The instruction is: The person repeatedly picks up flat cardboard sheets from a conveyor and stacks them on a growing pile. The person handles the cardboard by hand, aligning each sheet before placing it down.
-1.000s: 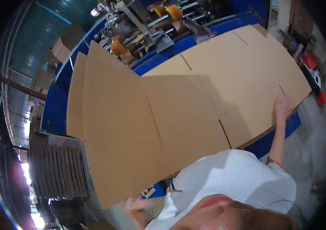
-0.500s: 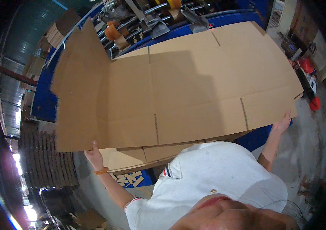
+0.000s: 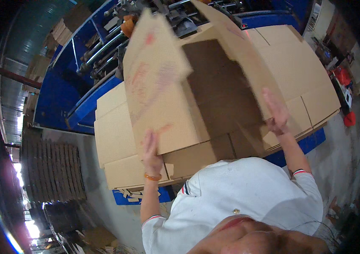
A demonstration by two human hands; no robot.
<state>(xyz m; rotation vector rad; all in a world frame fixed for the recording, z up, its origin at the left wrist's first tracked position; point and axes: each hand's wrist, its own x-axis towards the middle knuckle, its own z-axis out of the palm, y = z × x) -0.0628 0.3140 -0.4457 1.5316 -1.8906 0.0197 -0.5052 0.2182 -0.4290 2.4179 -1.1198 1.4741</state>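
A brown cardboard box blank (image 3: 163, 93) stands bent in front of me, with its left and right panels folded up and leaning inward. Red and purple print marks its left panel. My left hand (image 3: 151, 152), with an orange bracelet at the wrist, lies against the lower outside of that panel, fingers stretched out. Against the outside of the right panel (image 3: 247, 63) rests my right hand (image 3: 277, 112), its fingers extended and flat. Both hands are slightly blurred. Beneath the bent blank lies a stack of flat cardboard sheets (image 3: 315, 67), showing on both sides.
A blue machine frame (image 3: 61, 99) with metal rollers (image 3: 103, 46) runs behind the cardboard. Small cardboard scraps (image 3: 135, 195) lie on a blue surface below the stack's near left edge. Bundled flat cardboard (image 3: 53, 171) is piled at the left. Red objects (image 3: 349, 119) are at the right.
Both hands have moved inward from the blank's outer near corners. The blank went from mostly flat to bent up on both sides, uncovering the stack at left and right.
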